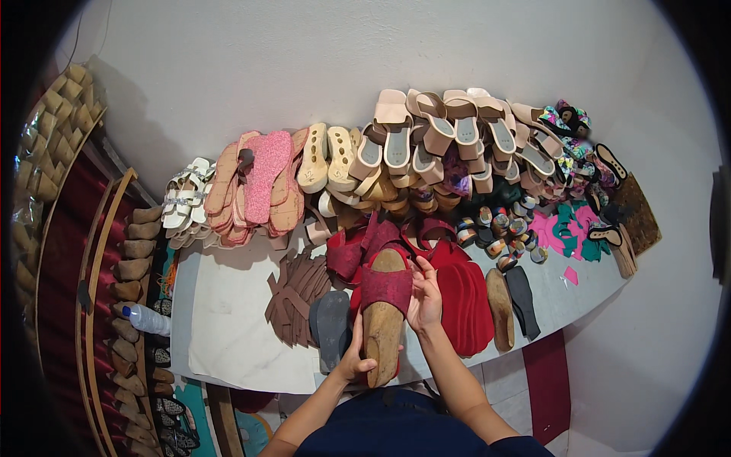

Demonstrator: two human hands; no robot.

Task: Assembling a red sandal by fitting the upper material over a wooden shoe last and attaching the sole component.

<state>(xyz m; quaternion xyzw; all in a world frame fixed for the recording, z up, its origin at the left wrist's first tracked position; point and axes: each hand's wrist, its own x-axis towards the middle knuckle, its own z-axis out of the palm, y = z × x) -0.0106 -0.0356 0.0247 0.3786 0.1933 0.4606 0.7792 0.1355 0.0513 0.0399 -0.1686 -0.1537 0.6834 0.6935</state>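
Observation:
In front of my body, above the table's near edge, is a wooden shoe last (pixel 383 335) with a dark red sandal strap (pixel 387 288) wrapped across it. A red edge shows beneath the last. My left hand (pixel 355 361) grips the last low down, near its lower end, with the thumb on top. My right hand (pixel 425 298) holds the right side at the strap, its fingertips pointing up and partly bent. Just left of the last lie dark grey soles (pixel 332 324). To the right is a stack of red sole pieces (pixel 464 308).
On the white table (pixel 232 305) are brown strips (pixel 299 297), another wooden last (pixel 499 308) and a black sole (pixel 522 301). Beige heeled sandals (pixel 461 118) pile up along the wall, with pink soles (pixel 268 175) farther left. A rack of lasts (pixel 133 269) and a plastic bottle (pixel 150 320) stand left.

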